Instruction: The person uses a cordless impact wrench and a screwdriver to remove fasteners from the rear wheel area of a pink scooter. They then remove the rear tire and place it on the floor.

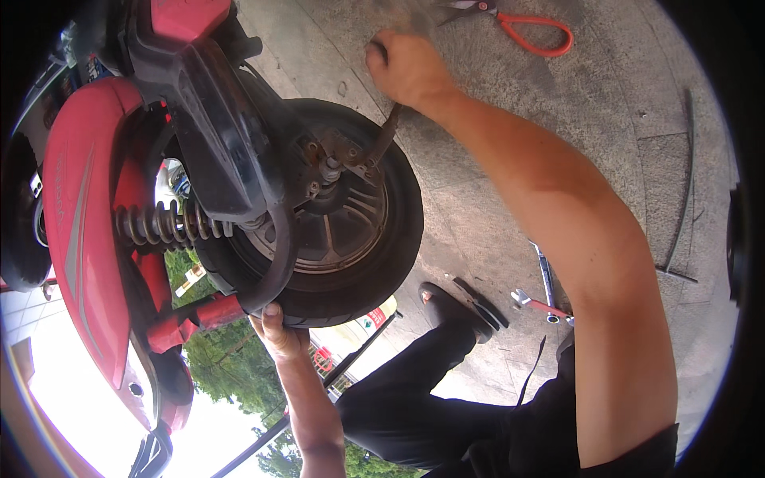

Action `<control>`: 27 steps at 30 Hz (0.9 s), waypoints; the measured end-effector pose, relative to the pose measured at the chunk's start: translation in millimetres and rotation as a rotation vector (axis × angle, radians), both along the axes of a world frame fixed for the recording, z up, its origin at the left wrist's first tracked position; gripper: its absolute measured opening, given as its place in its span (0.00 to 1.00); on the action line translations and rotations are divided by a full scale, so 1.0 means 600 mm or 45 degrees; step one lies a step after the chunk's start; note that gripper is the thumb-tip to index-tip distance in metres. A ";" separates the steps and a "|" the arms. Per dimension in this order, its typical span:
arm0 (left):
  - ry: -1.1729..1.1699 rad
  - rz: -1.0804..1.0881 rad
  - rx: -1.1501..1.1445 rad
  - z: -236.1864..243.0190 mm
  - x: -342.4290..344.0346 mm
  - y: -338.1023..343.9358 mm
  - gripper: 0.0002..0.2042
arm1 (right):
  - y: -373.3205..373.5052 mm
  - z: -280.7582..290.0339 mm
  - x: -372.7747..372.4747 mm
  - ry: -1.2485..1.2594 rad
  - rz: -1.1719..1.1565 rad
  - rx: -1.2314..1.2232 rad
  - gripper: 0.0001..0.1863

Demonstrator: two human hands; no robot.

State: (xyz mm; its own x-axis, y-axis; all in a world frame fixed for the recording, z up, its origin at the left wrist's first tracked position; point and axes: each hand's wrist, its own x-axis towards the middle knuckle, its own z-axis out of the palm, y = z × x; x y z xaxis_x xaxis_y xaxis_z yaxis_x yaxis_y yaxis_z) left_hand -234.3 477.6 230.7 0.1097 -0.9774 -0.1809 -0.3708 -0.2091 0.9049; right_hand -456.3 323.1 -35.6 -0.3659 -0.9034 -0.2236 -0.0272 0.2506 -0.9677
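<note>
A pink and black scooter fills the left side, with its black-tyred wheel near the middle. My left hand is closed at the tyre's lower edge, beside a red bar; the thumb shows in front and the other fingers are hidden. My right hand is closed in a fist beyond the wheel. A rusty flat lever runs from the hub up to my right wrist. What the right fingers hold, if anything, cannot be made out.
Red-handled scissors lie on the concrete floor at the top. Near my sandalled foot are pliers, a spanner and a red-handled tool. A long thin bar lies far right. A coil spring sits beside the wheel.
</note>
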 end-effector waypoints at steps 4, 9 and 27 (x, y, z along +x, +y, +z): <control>-0.003 -0.049 0.036 0.002 -0.005 -0.005 0.36 | 0.094 0.015 0.028 -0.022 0.073 0.238 0.18; 0.062 0.065 0.006 -0.005 -0.014 0.002 0.31 | 0.184 0.008 0.099 -0.149 0.192 0.662 0.31; 0.050 0.014 -0.132 -0.011 -0.006 -0.033 0.27 | 0.274 0.024 0.213 -1.524 -0.050 0.599 0.39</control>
